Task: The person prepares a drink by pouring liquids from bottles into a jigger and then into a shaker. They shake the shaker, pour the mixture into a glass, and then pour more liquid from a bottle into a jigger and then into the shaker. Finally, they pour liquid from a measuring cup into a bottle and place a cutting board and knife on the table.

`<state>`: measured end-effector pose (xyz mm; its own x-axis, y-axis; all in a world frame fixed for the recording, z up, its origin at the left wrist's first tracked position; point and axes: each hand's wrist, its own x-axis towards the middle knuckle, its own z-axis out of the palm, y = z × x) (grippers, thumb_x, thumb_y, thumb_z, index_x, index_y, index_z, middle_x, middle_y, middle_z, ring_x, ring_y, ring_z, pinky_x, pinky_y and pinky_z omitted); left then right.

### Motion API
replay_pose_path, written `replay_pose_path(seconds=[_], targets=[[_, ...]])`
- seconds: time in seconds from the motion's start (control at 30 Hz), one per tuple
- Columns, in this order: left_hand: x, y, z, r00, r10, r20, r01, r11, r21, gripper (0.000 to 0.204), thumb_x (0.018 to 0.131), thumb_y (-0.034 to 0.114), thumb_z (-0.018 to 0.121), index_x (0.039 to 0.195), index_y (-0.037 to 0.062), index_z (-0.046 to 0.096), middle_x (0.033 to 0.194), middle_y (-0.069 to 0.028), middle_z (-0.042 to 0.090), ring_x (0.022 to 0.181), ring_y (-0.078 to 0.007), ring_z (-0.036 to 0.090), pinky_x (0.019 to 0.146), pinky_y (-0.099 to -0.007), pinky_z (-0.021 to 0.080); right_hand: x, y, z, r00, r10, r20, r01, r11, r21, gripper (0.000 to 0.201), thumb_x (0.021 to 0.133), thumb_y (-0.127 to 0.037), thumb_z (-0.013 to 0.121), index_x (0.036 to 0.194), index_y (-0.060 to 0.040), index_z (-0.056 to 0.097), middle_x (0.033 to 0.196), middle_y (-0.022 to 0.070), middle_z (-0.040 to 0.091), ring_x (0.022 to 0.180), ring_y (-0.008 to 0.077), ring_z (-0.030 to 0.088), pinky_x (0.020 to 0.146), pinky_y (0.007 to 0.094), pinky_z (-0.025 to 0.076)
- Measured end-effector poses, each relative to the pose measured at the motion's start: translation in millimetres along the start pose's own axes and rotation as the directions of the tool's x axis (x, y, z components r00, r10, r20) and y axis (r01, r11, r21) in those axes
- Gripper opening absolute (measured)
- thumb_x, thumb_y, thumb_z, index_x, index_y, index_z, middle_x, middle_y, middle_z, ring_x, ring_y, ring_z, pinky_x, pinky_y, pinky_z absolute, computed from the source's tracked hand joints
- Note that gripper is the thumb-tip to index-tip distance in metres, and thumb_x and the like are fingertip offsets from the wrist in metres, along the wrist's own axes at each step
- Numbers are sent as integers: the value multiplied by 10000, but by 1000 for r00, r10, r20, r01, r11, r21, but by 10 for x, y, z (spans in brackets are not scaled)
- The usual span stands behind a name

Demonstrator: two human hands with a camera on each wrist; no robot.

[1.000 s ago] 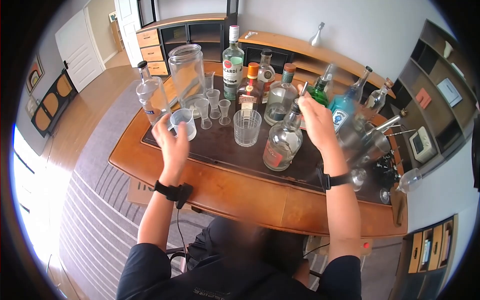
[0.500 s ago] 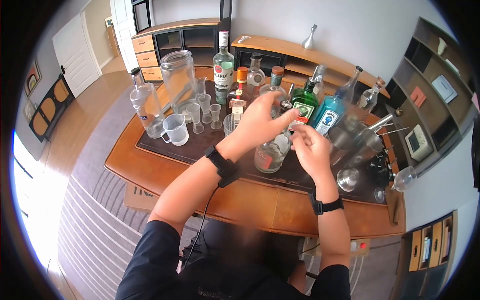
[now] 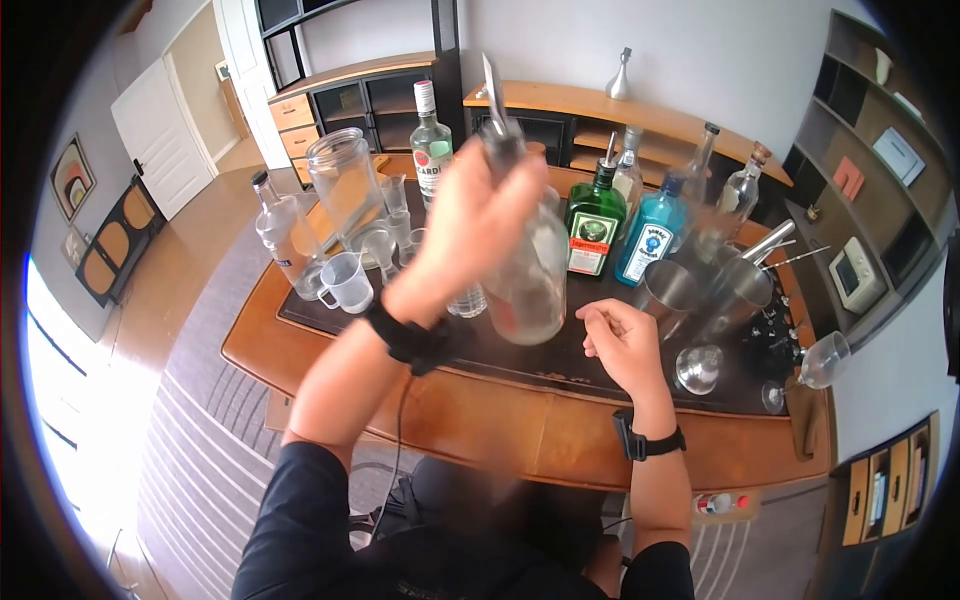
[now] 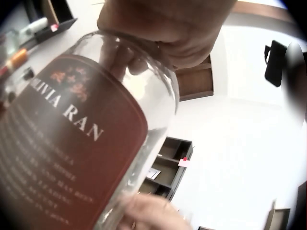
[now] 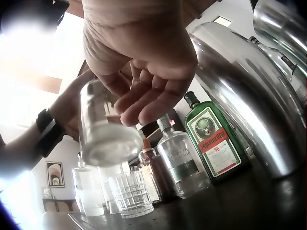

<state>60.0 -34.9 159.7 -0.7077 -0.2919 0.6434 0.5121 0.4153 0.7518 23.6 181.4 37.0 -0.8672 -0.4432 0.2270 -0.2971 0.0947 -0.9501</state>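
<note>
My left hand grips the neck of a clear glass bottle with a metal pour spout at its top. In the left wrist view a dark red label shows on its side. The bottle's base is raised above the table in the right wrist view. To the right of it, my right hand hovers with fingers loosely curled and holds nothing. A cut-glass tumbler stands on the table, partly hidden behind my left wrist. The clear measuring jug is left of it.
Behind my right hand stand a green bottle, a blue bottle and metal shaker tins. A jigger-like metal cup and a wine glass are further right. Small glasses, a large jar and a vodka-type bottle stand left.
My left hand has left the measuring jug, moved right and taken the bottle by its neck, lifting it. The right hand has come away from the bottle's neck and lowered.
</note>
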Motion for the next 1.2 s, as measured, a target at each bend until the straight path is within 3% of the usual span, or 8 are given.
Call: replay_pose_path(seconds=[0.13,0.2,0.43,0.53,0.6,0.73,0.97,1.2], targets=[[659,542,-256,989,150,-2,-149,985,-89,294,1001,287,618,1052,0,650,908,-76,699,782,-134,623,744,-275,511,-87,2,-43,998,-4,63,7,999,-42,186,984,-153,613,962,0,717,658,-2,632,594,60,593,559,230,456],[999,748,-129,973,175,-153,-204,960,-193,210,956,206,589,813,54,612,708,-11,591,625,-106,566,552,-267,462,-101,109,-21,992,-80,96,92,988,-121,188,1000,-118,597,924,21,698,629,-24,581,551,40,557,516,219,437],[2345,30,257,951,288,-116,-280,957,83,289,981,281,578,803,53,564,688,7,536,638,-122,503,579,-333,411,-183,5,13,975,-103,199,138,975,-175,126,935,-104,656,895,8,696,618,-14,593,559,22,507,509,237,395],[2650,-413,438,979,195,-58,-194,981,22,277,964,290,603,847,40,588,695,-4,552,652,-137,519,599,-331,433,-202,33,53,967,-154,204,214,924,-317,135,903,-152,698,863,-23,692,635,120,627,521,208,614,514,321,458],[2726,-636,576,991,95,-90,-90,994,62,288,933,282,640,915,-6,647,747,-51,626,689,-156,594,641,-330,503,-211,24,57,957,-162,241,253,873,-417,132,890,-168,707,849,-43,697,647,131,640,545,273,633,514,354,469],[2850,-1191,705,989,-74,124,64,994,86,419,970,416,664,1077,11,648,994,-49,633,917,-140,570,848,-316,479,-204,-27,21,956,-76,284,198,881,-430,273,933,-205,628,715,-43,603,641,166,611,586,375,600,545,453,457],[2695,-1757,752,790,-324,521,244,945,218,396,962,424,711,1070,51,632,995,-22,620,939,-124,589,882,-296,486,-212,190,47,943,-194,271,304,834,-460,360,934,-189,648,628,-61,507,563,152,530,504,365,534,491,464,405],[2643,-1682,683,659,-455,599,302,889,344,524,891,408,794,1214,39,612,1113,-59,656,1095,-176,638,1023,-330,530,-201,184,33,951,-92,295,232,844,-484,290,930,-239,642,714,-61,565,649,154,592,608,378,603,518,472,460]])
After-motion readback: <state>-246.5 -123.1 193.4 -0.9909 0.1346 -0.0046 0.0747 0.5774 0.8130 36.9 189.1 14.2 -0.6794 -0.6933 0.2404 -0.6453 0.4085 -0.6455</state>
